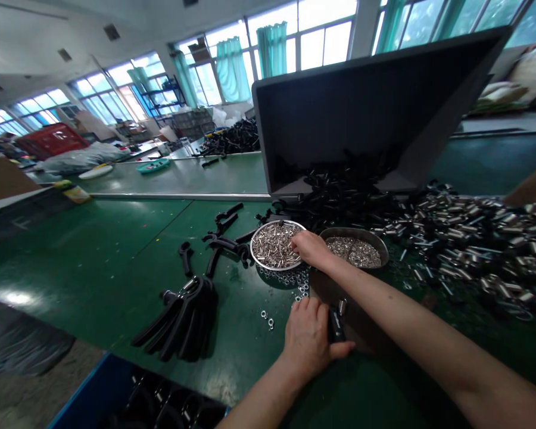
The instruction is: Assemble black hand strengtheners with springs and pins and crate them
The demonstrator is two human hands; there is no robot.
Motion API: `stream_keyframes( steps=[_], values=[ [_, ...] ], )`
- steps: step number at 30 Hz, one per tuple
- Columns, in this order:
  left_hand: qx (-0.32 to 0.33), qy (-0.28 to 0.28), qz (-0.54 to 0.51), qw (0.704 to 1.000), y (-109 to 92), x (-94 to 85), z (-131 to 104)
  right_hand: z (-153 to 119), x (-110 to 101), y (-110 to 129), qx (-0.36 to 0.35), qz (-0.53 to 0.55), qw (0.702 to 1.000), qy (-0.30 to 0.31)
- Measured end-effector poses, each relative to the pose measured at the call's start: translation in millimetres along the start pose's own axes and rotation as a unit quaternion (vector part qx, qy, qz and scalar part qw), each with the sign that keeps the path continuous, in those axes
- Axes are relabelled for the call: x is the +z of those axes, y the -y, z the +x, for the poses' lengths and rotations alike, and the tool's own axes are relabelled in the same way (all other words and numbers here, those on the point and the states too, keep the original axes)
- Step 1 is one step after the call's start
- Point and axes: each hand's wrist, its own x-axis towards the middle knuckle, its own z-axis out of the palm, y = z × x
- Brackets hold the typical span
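My right hand (312, 248) reaches over the right side of a round metal plate (252, 253) heaped with small silver pins (273, 243). Its fingertips are pinched together among the pins; what they hold, if anything, is hidden. Closer to me, my left hand (307, 335) is curled against a black plastic part (336, 326), its thumb at the part's near end. A small threaded metal piece (342, 307) shows at the far end of that part. Loose nuts (301, 286) lie between the plate and my left hand.
An oval metal tin (379, 239) of small hardware stands right of the plate. Black clamp parts (178, 325) lie stacked at left. A tilted grey bin (261, 143) spills black parts behind. Metal-ended pieces (486, 238) are heaped at right. A blue crate (87, 390) stands below the table edge.
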Motion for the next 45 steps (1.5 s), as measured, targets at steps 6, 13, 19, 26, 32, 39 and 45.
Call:
stream_keyframes(
  steps=[6, 13, 19, 26, 32, 39, 45],
  values=[
    [-0.006, 0.008, -0.008, 1.000, -2, -4.8, -3, -1, 2, -3, 0.029, 0.096, 0.994, -0.052],
    [-0.019, 0.038, -0.025, 0.999, -2, -15.8, -5, -63, -20, -3, 0.049, 0.270, 0.961, -0.016],
    [-0.021, 0.019, -0.045, 0.999, 0, -13.2, -3, -137, -18, -21, 0.082, 0.344, 0.932, 0.084],
    [-0.024, 0.017, -0.047, 0.998, 0, -11.7, -3, -148, -8, -20, 0.011, 0.292, 0.956, 0.040],
    [-0.017, 0.010, -0.030, 0.999, 1, -8.9, -3, -150, -4, 14, -0.078, 0.075, 0.993, 0.057],
    [-0.028, 0.017, -0.034, 0.999, -2, -12.6, -4, -172, 6, -5, -0.017, 0.141, 0.988, -0.052],
    [-0.004, 0.033, -0.053, 0.998, -5, -19.3, -4, -138, -26, -80, 0.107, -0.034, 0.988, -0.104]
  ],
)
